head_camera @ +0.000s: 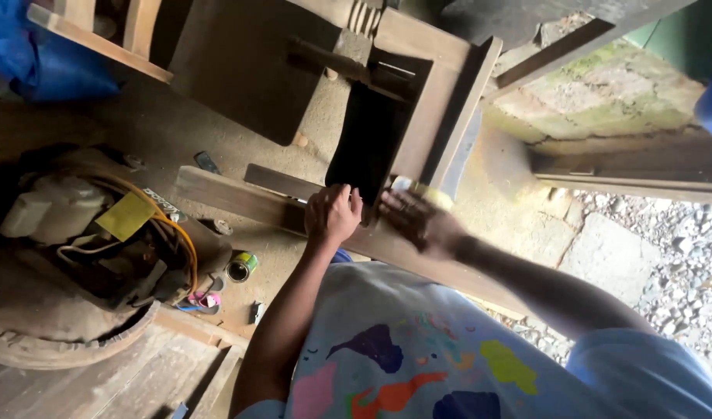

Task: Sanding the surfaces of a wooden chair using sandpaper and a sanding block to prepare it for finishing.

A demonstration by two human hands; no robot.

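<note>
Looking straight down here, both hands were up at the front edge of a dark wooden frame (418,116), some kind of chair or bench piece, standing on a dusty floor (178,132). The left hand (332,215) was curled into a loose fist right at the bottom of a dark upright panel (365,151), fingers tucked in; couldn't tell for sure whether it was gripping anything or just pressing against the wood. The right hand (419,221) lay flatter, fingers spread out, resting on a long plank (240,198) that ran across under the frame, with something pale yellow (427,192) just past the fingertips, too blurry to name. The two hands were close together, nearly touching the panel from either side.

Off to the left sat a pile of junk: a yellow hose (174,229), a small tin can (241,266) lying on its side, and a curved rusty rim (69,349). Gravel (674,248) showed on the right.
</note>
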